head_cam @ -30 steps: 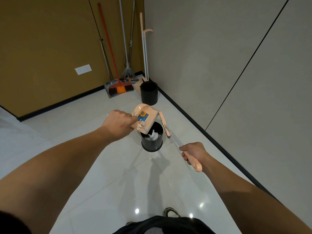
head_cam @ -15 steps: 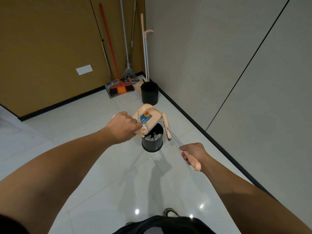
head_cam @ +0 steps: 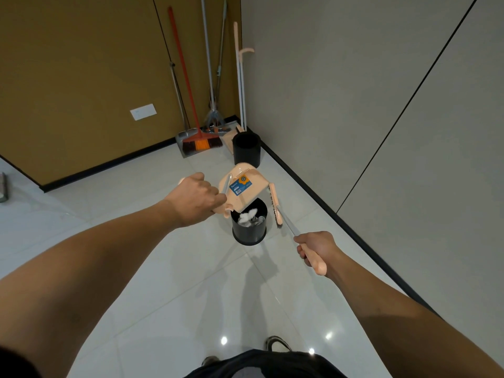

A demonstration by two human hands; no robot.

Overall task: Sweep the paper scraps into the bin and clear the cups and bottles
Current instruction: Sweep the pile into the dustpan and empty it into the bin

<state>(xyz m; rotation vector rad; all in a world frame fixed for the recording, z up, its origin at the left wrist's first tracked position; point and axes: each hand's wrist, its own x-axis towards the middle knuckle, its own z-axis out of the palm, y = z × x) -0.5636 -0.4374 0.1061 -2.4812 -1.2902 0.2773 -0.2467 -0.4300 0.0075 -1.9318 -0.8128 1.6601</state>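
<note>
Paper scraps (head_cam: 247, 217) in black bin (head_cam: 249, 230), between hands. Left hand (head_cam: 197, 198) grips peach dustpan (head_cam: 241, 190), tipped over bin rim. Right hand (head_cam: 316, 248) grips brush (head_cam: 275, 207) handle, idle beside bin. Sweep looks near done; cups, bottles not visible.

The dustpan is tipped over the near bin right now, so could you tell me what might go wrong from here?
The dustpan, held by the left hand, is wider than the bin mouth, so scraps may slide past the rim onto the floor. The brush in the right hand hangs close beside the bin; a careless stroke might knock the bin over.
</note>
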